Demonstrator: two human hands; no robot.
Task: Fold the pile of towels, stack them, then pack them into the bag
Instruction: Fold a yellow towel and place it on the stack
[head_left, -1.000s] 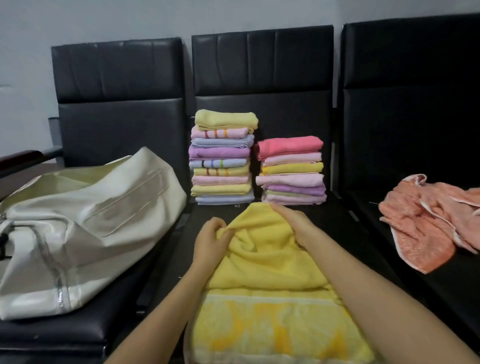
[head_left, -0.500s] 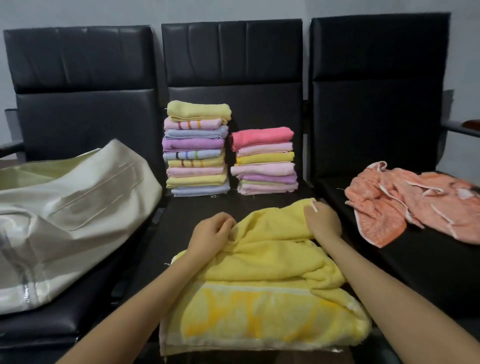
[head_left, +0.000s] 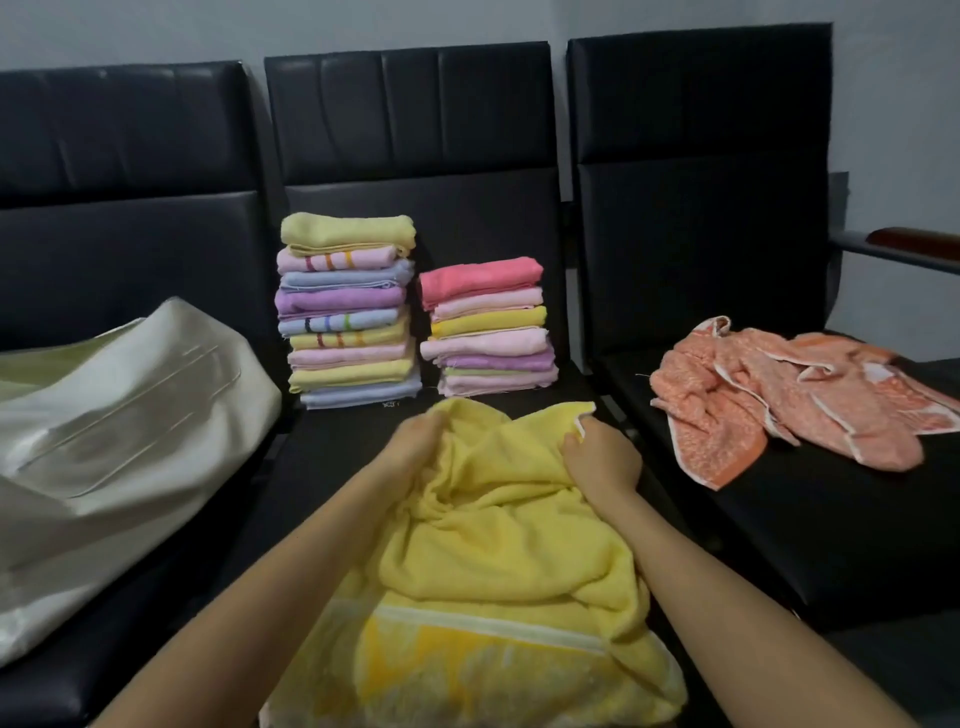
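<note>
A yellow towel (head_left: 498, 561) is lying rumpled on the middle seat (head_left: 332, 467), and both hands are gripping its far edge: the left hand (head_left: 415, 447) bunching the cloth, the right hand (head_left: 602, 457) pinching a corner. Behind are sitting a tall stack (head_left: 348, 312) and a short stack (head_left: 488, 327) of folded towels. A cream bag (head_left: 119, 431) is resting left; an orange towel (head_left: 779, 395) is lying right.

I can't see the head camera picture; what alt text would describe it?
Two bare hands, left hand and right hand, grip the far edge of a rumpled yellow towel on a black seat. Behind it stand two stacks of folded towels, taller and shorter; a cream bag lies left, a crumpled orange towel right.
</note>
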